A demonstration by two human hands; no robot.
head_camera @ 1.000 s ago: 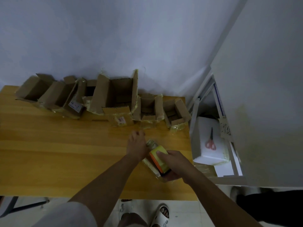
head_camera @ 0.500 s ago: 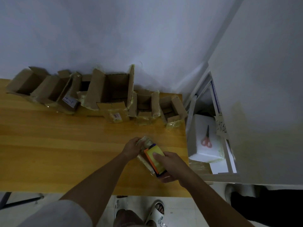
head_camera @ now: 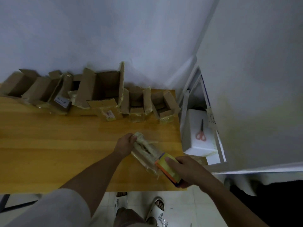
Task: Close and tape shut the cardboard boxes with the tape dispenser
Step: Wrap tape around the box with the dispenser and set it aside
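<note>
1. Right hand (head_camera: 188, 172): fingers curled round the yellow-and-orange tape dispenser (head_camera: 168, 171), at the near right corner of the bench (head_camera: 49, 145).
2. Small taped box (head_camera: 146, 153): lies closed on the bench, just beyond the dispenser and touching it.
3. Left hand (head_camera: 125, 142): grips the box's far end, steadying it.
4. Step in hand, by judgement: running tape along this box; next comes tearing the tape off and pressing it down.
5. Open cardboard boxes (head_camera: 105, 89): row along the wall, flaps up, not yet closed.

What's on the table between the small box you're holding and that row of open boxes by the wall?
Nothing: the head view shows only bare wooden table between the held box and the open boxes.
</note>
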